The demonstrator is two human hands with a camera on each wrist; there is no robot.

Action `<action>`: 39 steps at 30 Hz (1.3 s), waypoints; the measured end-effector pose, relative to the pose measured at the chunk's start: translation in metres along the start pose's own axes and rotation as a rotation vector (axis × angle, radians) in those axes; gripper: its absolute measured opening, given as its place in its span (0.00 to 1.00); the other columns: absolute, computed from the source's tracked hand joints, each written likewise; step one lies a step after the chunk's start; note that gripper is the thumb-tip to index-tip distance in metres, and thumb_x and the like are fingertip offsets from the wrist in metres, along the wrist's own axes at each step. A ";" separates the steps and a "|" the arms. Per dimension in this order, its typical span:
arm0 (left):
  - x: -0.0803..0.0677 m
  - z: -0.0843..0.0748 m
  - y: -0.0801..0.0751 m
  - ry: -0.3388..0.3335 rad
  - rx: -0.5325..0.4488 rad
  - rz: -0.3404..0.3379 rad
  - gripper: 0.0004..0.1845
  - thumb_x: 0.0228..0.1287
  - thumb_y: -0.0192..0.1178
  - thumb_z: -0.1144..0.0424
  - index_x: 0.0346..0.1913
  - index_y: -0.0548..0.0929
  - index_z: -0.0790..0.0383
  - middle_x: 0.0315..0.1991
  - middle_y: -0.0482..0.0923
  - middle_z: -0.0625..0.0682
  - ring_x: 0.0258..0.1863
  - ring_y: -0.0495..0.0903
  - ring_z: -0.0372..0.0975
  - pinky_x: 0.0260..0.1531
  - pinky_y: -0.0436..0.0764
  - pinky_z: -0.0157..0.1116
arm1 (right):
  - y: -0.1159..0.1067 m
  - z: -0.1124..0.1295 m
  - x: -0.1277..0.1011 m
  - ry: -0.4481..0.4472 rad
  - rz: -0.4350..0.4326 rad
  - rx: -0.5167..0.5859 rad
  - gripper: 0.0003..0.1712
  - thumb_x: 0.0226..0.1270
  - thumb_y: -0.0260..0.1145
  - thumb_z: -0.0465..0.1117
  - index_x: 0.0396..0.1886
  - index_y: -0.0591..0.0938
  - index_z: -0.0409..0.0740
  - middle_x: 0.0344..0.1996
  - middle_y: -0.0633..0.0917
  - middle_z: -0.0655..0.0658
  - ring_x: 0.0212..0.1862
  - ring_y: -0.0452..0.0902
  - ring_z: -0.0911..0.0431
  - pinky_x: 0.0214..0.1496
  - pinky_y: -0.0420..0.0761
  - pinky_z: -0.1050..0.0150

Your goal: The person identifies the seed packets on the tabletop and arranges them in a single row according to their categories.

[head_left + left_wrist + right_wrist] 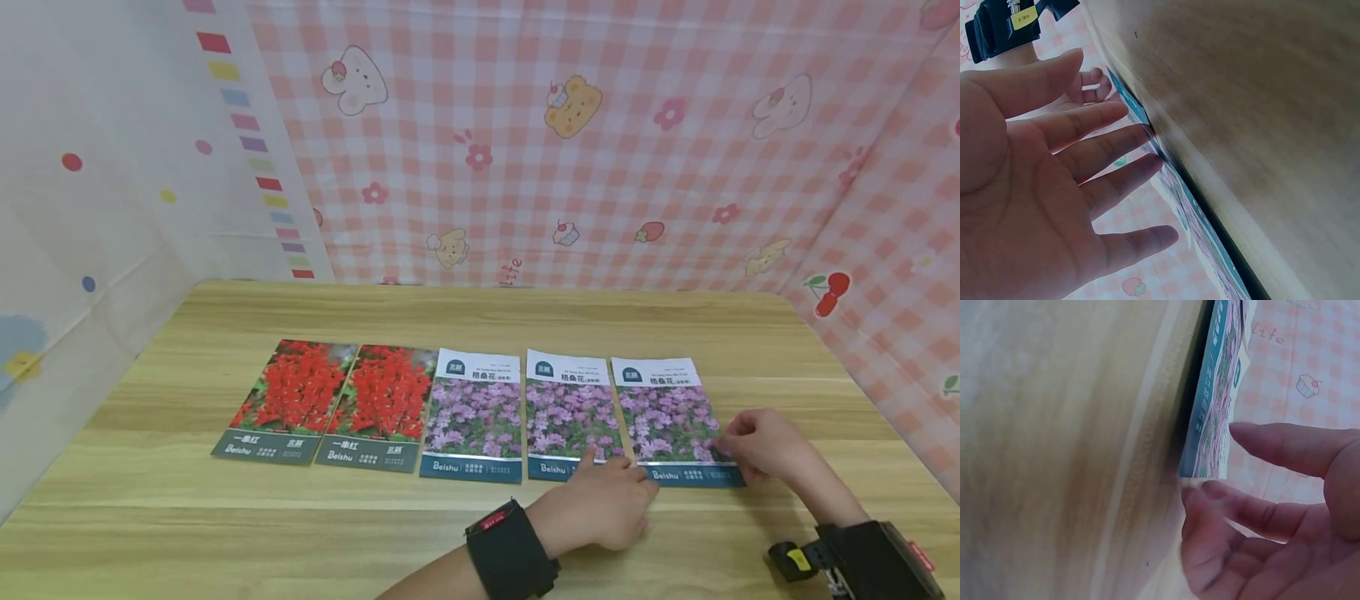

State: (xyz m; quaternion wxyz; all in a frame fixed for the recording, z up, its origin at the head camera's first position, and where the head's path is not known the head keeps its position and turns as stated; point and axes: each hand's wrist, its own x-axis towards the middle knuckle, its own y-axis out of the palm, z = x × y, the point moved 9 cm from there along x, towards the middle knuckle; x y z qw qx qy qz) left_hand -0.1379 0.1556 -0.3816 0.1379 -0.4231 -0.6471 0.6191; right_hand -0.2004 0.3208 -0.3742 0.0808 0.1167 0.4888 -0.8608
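Five seed packets lie side by side on a wooden table (480, 312). Two show red flowers (296, 398) (382, 404); three show purple flowers (474, 412) (572, 408) (667, 412). My left hand (615, 479) lies flat with straight fingers, its fingertips (1147, 134) at the teal bottom edges (1132, 106) of the two right-hand purple packets. My right hand (738, 442) is at the lower right corner of the rightmost packet (1213, 425). Its bent fingertips (1200, 490) touch that corner and the thumb (1285, 447) stays apart above it. The packet lies flat.
Pink checked cloth with cartoon animals (570, 150) hangs behind and to the right of the table; a white dotted cloth (90, 208) hangs on the left. Black wrist straps (510, 554) carry the cameras. Bare wood shows in front of and behind the row.
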 end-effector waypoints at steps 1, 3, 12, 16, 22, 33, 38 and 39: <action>0.000 0.000 0.000 -0.001 0.003 0.001 0.24 0.65 0.49 0.46 0.64 0.65 0.39 0.64 0.60 0.35 0.64 0.56 0.30 0.64 0.54 0.45 | -0.001 0.001 0.001 -0.012 -0.012 -0.032 0.18 0.58 0.64 0.43 0.32 0.76 0.29 0.20 0.77 0.41 0.24 0.73 0.50 0.23 0.74 0.58; 0.000 0.000 0.001 -0.001 0.005 0.002 0.24 0.65 0.49 0.46 0.64 0.64 0.39 0.64 0.60 0.35 0.64 0.56 0.30 0.64 0.54 0.45 | -0.002 0.003 0.004 -0.039 -0.034 -0.081 0.24 0.56 0.66 0.45 0.37 0.75 0.26 0.26 0.77 0.38 0.29 0.73 0.47 0.27 0.74 0.56; 0.001 0.000 -0.001 0.003 0.010 -0.007 0.25 0.65 0.50 0.46 0.64 0.64 0.39 0.65 0.58 0.35 0.65 0.55 0.30 0.64 0.52 0.46 | 0.002 0.012 0.008 -0.107 -0.025 -0.148 0.29 0.52 0.69 0.41 0.43 0.71 0.21 0.25 0.74 0.41 0.28 0.68 0.51 0.25 0.68 0.61; -0.002 0.004 -0.003 -0.001 -0.006 -0.011 0.25 0.65 0.50 0.46 0.65 0.64 0.39 0.65 0.58 0.36 0.66 0.54 0.32 0.64 0.54 0.47 | 0.001 0.014 0.009 -0.118 -0.022 -0.153 0.27 0.52 0.68 0.40 0.42 0.71 0.21 0.24 0.73 0.42 0.27 0.67 0.51 0.25 0.68 0.62; -0.014 0.018 -0.009 -0.035 -0.035 -0.058 0.25 0.65 0.50 0.46 0.64 0.65 0.40 0.66 0.58 0.40 0.67 0.53 0.35 0.64 0.53 0.49 | 0.001 0.016 0.010 -0.113 -0.013 -0.155 0.28 0.52 0.68 0.40 0.44 0.71 0.20 0.25 0.72 0.41 0.28 0.67 0.51 0.25 0.67 0.62; -0.042 0.061 -0.020 -0.155 -0.098 -0.153 0.28 0.63 0.53 0.47 0.66 0.65 0.46 0.66 0.61 0.45 0.66 0.55 0.41 0.62 0.54 0.55 | -0.001 0.020 0.010 -0.103 -0.026 -0.129 0.32 0.59 0.63 0.43 0.50 0.66 0.18 0.36 0.75 0.26 0.38 0.72 0.38 0.35 0.76 0.48; -0.054 0.079 -0.026 -0.201 -0.132 -0.197 0.30 0.64 0.52 0.48 0.68 0.61 0.50 0.67 0.58 0.50 0.67 0.54 0.45 0.62 0.52 0.56 | 0.001 0.031 0.006 -0.151 -0.096 -0.115 0.34 0.63 0.60 0.47 0.54 0.65 0.19 0.49 0.68 0.18 0.51 0.64 0.27 0.46 0.70 0.37; -0.056 0.084 -0.027 -0.210 -0.144 -0.209 0.31 0.64 0.52 0.48 0.68 0.61 0.51 0.67 0.58 0.52 0.67 0.54 0.45 0.62 0.52 0.56 | 0.001 0.034 0.005 -0.165 -0.113 -0.111 0.34 0.64 0.59 0.47 0.55 0.65 0.20 0.51 0.67 0.18 0.52 0.62 0.26 0.48 0.68 0.36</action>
